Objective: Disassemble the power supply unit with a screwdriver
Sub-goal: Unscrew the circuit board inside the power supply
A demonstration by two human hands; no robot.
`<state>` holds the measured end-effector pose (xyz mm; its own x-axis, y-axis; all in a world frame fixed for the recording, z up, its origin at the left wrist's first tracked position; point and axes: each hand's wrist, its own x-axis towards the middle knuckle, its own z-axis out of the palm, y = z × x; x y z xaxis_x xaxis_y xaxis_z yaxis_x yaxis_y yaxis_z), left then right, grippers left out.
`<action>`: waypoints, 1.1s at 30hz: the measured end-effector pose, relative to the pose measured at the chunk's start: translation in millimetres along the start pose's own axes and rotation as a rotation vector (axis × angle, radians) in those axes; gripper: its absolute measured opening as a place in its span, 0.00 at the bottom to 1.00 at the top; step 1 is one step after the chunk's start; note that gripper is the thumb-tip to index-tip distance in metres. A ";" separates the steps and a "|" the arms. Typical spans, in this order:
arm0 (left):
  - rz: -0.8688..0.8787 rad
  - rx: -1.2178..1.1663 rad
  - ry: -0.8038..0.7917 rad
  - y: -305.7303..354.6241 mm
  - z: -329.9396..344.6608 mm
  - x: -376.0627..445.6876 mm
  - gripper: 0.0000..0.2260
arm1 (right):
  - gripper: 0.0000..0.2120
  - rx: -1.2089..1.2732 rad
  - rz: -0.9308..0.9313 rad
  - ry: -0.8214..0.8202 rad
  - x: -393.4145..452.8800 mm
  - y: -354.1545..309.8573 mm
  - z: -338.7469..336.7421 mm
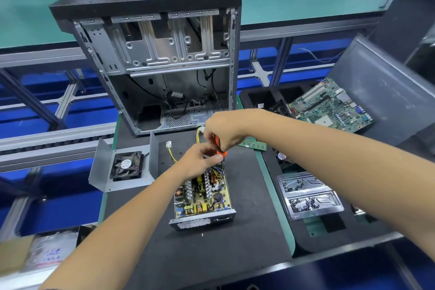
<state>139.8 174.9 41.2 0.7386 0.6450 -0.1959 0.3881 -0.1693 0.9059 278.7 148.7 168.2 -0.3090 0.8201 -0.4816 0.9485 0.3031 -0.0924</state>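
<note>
Head view showed the power supply unit (202, 198) lying on the black mat of the table (235, 254), cover (122, 167) with its fan already removed and set to the left. The circuit board remained seated in the lower shell. The right hand (223, 132) gripped the orange screwdriver (220, 148), tip at the unit's far end. The left hand (200, 162) pinched near the shaft; what its fingers held could not be determined. Board removal appeared outstanding.
</note>
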 end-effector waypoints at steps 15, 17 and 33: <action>0.775 1.197 0.084 -9.5 4.3 -28.0 0.10 | 0.11 0.098 0.125 -0.026 -5.0 4.7 7.0; 0.808 1.326 -0.055 -5.8 5.1 -28.8 0.10 | 0.07 0.089 0.105 0.004 -4.0 4.8 9.0; 0.607 1.395 0.044 -17.3 22.9 -27.3 0.09 | 0.04 -0.056 0.192 0.059 1.2 2.2 15.4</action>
<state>125.6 143.2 22.3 0.9663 0.2380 0.0982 0.2547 -0.9394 -0.2293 281.5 142.9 154.0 -0.1285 0.8917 -0.4340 0.9855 0.1638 0.0450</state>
